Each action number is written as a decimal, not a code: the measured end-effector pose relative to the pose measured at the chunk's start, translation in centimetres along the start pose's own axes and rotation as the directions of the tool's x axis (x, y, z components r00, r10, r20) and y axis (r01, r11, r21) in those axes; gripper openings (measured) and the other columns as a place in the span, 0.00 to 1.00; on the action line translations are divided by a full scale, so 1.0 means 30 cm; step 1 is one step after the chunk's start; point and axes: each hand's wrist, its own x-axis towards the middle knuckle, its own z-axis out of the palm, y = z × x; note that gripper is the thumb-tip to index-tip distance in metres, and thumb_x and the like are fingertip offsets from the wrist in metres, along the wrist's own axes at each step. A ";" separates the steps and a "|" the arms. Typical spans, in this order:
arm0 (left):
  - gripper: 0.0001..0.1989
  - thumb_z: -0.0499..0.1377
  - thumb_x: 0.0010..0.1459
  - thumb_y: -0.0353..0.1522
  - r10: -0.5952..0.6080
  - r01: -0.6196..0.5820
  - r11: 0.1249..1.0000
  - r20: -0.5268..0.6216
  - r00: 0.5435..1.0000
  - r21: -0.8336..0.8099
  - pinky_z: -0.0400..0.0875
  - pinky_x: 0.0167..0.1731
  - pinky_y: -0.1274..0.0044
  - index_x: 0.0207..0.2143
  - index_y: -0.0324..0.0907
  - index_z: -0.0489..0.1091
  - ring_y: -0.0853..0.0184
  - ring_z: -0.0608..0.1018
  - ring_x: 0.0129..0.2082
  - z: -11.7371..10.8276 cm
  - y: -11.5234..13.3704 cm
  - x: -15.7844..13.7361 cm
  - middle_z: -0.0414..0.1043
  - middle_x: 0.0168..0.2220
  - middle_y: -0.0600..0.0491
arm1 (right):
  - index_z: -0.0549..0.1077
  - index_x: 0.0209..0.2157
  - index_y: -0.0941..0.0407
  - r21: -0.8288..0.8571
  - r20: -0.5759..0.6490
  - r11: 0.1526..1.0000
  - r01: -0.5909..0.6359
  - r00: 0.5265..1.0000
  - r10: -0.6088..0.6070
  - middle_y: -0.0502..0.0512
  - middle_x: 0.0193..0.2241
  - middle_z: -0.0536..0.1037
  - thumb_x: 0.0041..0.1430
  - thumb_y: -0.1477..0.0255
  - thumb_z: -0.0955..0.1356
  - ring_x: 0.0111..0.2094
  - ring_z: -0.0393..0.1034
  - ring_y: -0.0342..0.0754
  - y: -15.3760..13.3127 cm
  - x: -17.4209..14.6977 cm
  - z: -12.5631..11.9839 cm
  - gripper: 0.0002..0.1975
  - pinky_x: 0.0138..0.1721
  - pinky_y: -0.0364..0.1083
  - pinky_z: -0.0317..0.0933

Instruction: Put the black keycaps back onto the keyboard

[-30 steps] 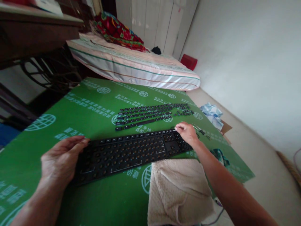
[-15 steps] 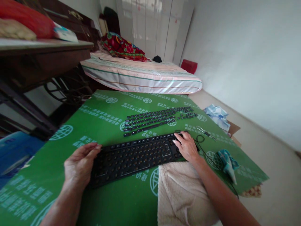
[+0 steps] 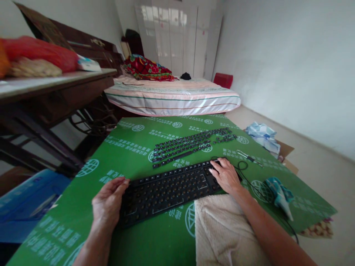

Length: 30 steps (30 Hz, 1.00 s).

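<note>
A black keyboard [image 3: 169, 188] lies slantwise on the green board. Most of its key positions are bare, though a row of keycaps remains along the far edge. At its upper left corner, my left hand [image 3: 109, 199] is closed, thumb and fingers pinched together on the edge. My right hand [image 3: 226, 174] rests over the right end with fingers stretched apart on the keys there; its palm hides part of that end. Beyond the keyboard, loose black keycaps [image 3: 184, 147] are laid out in rows. A beige towel [image 3: 222, 229] lies beneath my right forearm.
The green board [image 3: 138, 140] carries a wire tool [image 3: 249, 158], a teal cloth [image 3: 279, 194] and a black cable [image 3: 253, 186] on the right. A bed [image 3: 172, 98] stands beyond, a wooden table [image 3: 61, 85] at left, and a blue container [image 3: 30, 207] at lower left.
The camera view has shifted, so the scene sits lower and further right. Both hands keep their places on the keyboard, and the keycap rows look unchanged.
</note>
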 end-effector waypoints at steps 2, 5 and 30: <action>0.16 0.66 0.32 0.33 -0.004 0.004 1.000 -0.003 1.000 0.010 0.69 0.35 0.76 0.29 0.43 0.73 0.66 0.76 0.31 0.001 0.005 -0.003 0.76 0.28 0.55 | 0.69 0.53 0.54 0.012 0.006 1.000 -0.003 1.000 0.003 0.63 0.48 0.70 0.64 0.63 0.59 0.50 0.62 0.56 -0.001 0.000 -0.001 0.20 0.48 0.53 0.60; 0.16 0.66 0.32 0.33 -0.012 0.012 1.000 -0.003 1.000 0.017 0.69 0.37 0.75 0.30 0.43 0.74 0.66 0.76 0.32 0.003 0.010 -0.009 0.75 0.28 0.56 | 0.72 0.50 0.53 0.002 0.022 1.000 -0.003 1.000 0.003 0.63 0.48 0.70 0.64 0.62 0.59 0.50 0.61 0.56 -0.001 0.001 -0.003 0.19 0.48 0.53 0.60; 0.18 0.67 0.34 0.36 0.013 -0.014 1.000 0.137 0.991 0.006 0.68 0.41 0.73 0.31 0.42 0.72 0.64 0.77 0.34 -0.008 0.018 -0.023 0.76 0.28 0.54 | 0.73 0.48 0.54 -0.004 -0.035 0.998 0.057 0.998 -0.057 0.62 0.47 0.72 0.63 0.61 0.59 0.49 0.64 0.56 0.062 0.003 0.066 0.19 0.47 0.53 0.61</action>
